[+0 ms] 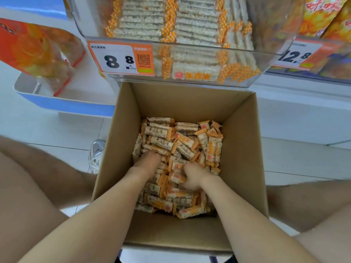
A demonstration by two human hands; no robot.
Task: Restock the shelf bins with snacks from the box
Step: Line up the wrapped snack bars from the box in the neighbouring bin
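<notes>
reaching down into an open cardboard box (241, 149) on the tiled floor, both of the person's bare hands are among the loose pile of snack bars (182, 141) in orange-and-white checked wrappers that covers the box bottom. the left hand (149, 162) is pushed palm-down into the pile near the left wall, its fingertips buried under the bars, so i cannot tell whether it has closed on anything. the right hand (192, 176) sits just beside it toward the middle, fingers curled in round a small clump of the snack bars, the wrappers showing at its left edge. directly beyond the box, a clear shelf bin (273, 25) holds the same bars stacked flat in neat rows, with a price tag (121, 58) reading 8.8 on its front left. a second tag (296, 56) reading 12.8 fronts the neighbouring bin on the right. orange snack bags (38, 52) stand on a lower shelf to the left, and a white shoe (96, 154) shows just beside the box's left wall.
</notes>
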